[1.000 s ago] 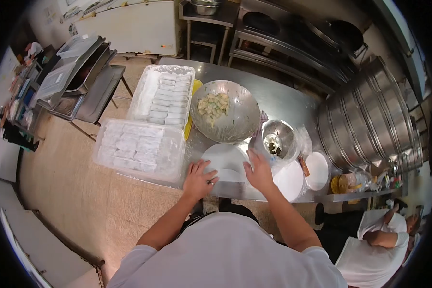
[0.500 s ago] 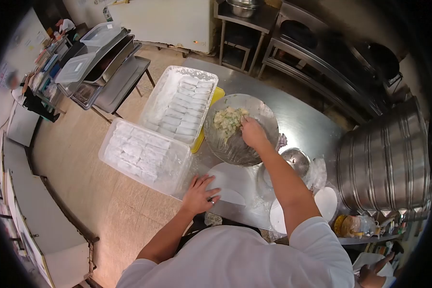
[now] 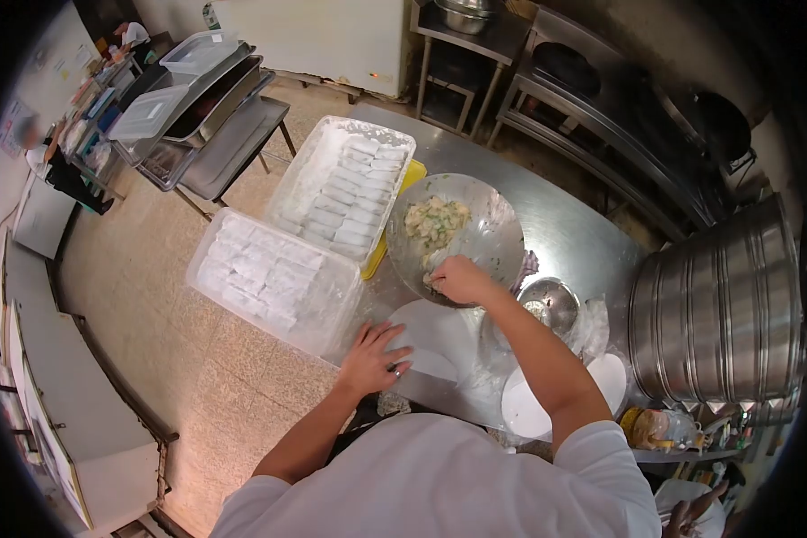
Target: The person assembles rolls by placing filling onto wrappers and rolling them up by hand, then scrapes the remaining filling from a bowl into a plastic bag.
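The right hand dips over the near rim of a wide, round silver metal bowl, fingers bunched at its inner wall; whether they pinch anything is too small to tell. Just beyond these fingertips sits a pale, lumpy mixture flecked with green. The left hand lies with fingers spread, tips at the left edge of a thin, round, translucent white sheet; its wrist crosses the table's near edge.

Left of the left fingers, a translucent rectangular plastic box of white rolls leaves little space. Beyond it, a powdery white rectangular tray nearly meets the bowl. To the right of the right fingers, a small round metal bowl crowds the forearm, with flat white discs nearer the body. The widest bare stretch of the silver metal table lies beyond the right fingers, past the wide bowl, reaching toward tall, ribbed, cylindrical metal steamers.
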Motion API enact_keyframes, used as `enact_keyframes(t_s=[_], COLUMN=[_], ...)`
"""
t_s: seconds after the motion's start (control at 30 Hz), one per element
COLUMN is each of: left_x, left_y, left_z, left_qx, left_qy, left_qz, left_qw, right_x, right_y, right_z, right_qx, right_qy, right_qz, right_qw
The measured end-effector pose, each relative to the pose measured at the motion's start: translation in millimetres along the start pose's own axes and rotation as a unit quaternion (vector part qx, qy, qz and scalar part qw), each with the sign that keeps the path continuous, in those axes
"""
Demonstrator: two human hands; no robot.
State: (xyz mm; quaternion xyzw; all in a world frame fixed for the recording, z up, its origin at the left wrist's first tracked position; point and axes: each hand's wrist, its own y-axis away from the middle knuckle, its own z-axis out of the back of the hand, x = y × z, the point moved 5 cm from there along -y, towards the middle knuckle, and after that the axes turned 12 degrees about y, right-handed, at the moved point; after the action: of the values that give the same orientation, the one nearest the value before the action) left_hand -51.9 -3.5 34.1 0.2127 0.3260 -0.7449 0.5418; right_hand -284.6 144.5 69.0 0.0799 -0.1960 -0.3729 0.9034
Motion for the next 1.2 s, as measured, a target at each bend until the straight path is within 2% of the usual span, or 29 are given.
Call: enact_keyframes(t_s=[0.1, 0.2, 0.3, 0.4, 0.5, 0.57, 0.63, 0.73, 0.83, 1.03, 1.2], left_x=[3, 8, 10, 20, 22, 21, 21, 21, 23, 25, 22], left_y=[2, 3, 6, 9, 8, 7, 8, 7, 10, 9, 8], left_z=[-1, 1, 0, -3, -3, -1, 0, 1, 0, -1, 0], left_qx=[-0.010, -0.023, -0.044, -0.030, -0.033, -0.033, -0.035, -0.032, -0.027, -0.026, -0.026], left_qy=[0.019, 0.049, 0.068, 0.086, 0.102, 0.102, 0.107, 0.116, 0.124, 0.129, 0.129], left_qz=[0.011, 0.022, 0.001, 0.008, 0.014, 0.015, 0.013, 0.010, 0.009, 0.003, 0.002], left_qw=[1.000, 0.998, 0.997, 0.996, 0.994, 0.994, 0.994, 0.993, 0.992, 0.991, 0.991], right_x=[-12, -3, 18, 49, 78, 93, 106, 112, 118, 97, 92], right_y=[-1, 17, 46, 83, 109, 115, 120, 133, 144, 147, 158], right_z=[0, 4, -6, -13, -45, -69, -94, -102, -91, -117, -115], right_qx=[0.110, 0.078, 0.079, 0.057, -0.014, -0.068, -0.137, -0.182, -0.204, -0.191, -0.224], right_qy=[-0.281, -0.425, -0.428, -0.247, -0.213, -0.130, -0.045, 0.010, 0.057, -0.042, -0.068], right_qz=[-0.052, -0.066, -0.057, -0.094, -0.072, -0.038, 0.009, -0.023, -0.015, -0.065, -0.090], right_qw=[0.952, 0.900, 0.898, 0.963, 0.974, 0.988, 0.989, 0.983, 0.977, 0.979, 0.968])
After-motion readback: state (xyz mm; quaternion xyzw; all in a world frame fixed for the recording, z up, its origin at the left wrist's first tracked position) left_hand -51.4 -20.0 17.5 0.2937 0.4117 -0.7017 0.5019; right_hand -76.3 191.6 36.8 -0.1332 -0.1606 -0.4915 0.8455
